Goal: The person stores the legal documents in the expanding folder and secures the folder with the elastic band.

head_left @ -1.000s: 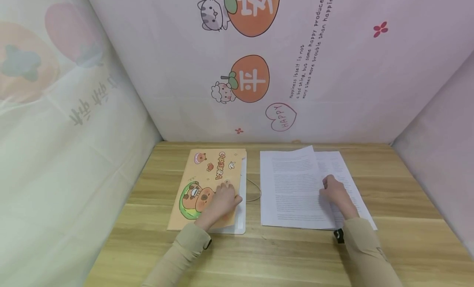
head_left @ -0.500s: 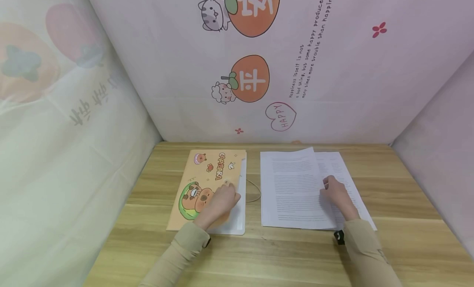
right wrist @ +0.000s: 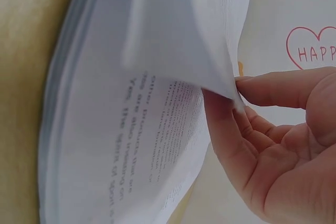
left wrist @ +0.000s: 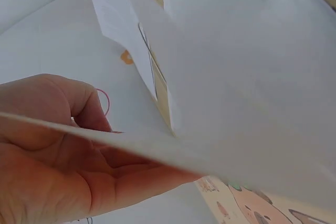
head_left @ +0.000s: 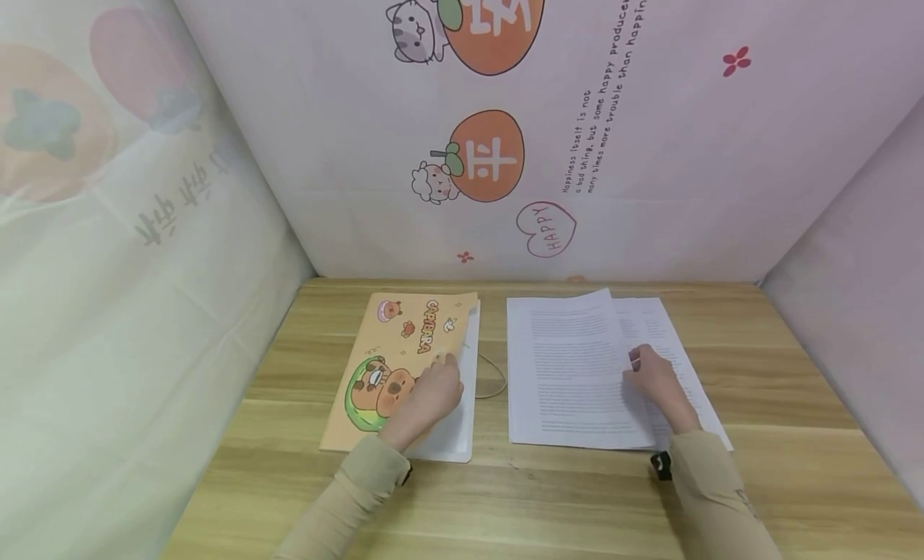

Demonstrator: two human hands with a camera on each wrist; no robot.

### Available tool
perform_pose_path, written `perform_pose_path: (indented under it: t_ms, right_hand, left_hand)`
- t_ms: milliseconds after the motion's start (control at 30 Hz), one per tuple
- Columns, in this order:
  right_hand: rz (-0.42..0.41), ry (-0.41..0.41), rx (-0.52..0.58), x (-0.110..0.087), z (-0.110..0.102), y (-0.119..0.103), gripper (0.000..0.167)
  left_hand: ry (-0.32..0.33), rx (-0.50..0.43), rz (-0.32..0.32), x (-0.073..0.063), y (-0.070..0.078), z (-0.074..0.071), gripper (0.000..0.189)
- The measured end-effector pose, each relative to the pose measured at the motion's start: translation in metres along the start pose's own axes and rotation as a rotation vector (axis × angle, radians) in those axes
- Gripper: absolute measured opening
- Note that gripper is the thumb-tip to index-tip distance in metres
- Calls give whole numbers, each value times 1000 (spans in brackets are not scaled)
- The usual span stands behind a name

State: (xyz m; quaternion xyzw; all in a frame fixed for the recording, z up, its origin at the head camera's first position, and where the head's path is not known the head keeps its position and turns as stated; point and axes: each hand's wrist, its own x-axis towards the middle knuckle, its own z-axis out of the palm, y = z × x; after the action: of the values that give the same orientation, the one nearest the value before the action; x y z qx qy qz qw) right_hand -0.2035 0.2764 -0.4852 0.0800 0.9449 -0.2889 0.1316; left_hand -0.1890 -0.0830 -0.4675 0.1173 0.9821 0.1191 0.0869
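An orange capybara-print folder (head_left: 382, 343) lies on the left of the wooden table. My left hand (head_left: 433, 395) holds the right edge of its cover and lifts it, baring the white inside (head_left: 458, 432). In the left wrist view, the cover's thin edge (left wrist: 152, 153) crosses in front of the palm, between thumb and fingers. To the right, a stack of printed paper (head_left: 667, 331) lies flat. My right hand (head_left: 657, 383) pinches the right edge of the raised top sheet (head_left: 577, 367). Thumb and forefinger meet on that sheet in the right wrist view, with more printed pages (right wrist: 94, 145) below.
A thin elastic cord (head_left: 503, 375) loops out from the folder's right side towards the paper stack. White printed cloth walls (head_left: 361, 183) stand behind and at both sides of the wooden table (head_left: 505, 504).
The left hand has raised the folder's cover edge, so more of the white inside shows, and the folder has shifted slightly left. The right hand and its sheet stay almost still.
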Motion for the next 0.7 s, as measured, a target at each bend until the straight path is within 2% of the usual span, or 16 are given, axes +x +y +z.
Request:
perform_pose_path:
  t_ms: [100, 333, 533, 633, 700]
  right_hand:
    - [-2, 1, -10, 0, 1, 1, 49]
    - [5, -19, 12, 1, -3, 4, 54]
    - [-19, -35, 75, 1, -5, 8, 55]
    - [-35, -35, 79, 0, -6, 8, 55]
    - [-46, -36, 80, -2, -6, 8, 55]
  left_hand:
    - [5, -51, -6, 0, -2, 0, 41]
    - [-10, -281, -23, -2, -11, -10, 8]
    - [-15, -341, -50, -5, -18, -19, 22]
    - [-11, -378, -42, -5, -22, -23, 26]
    - [4, -399, -16, -5, -24, -24, 25]
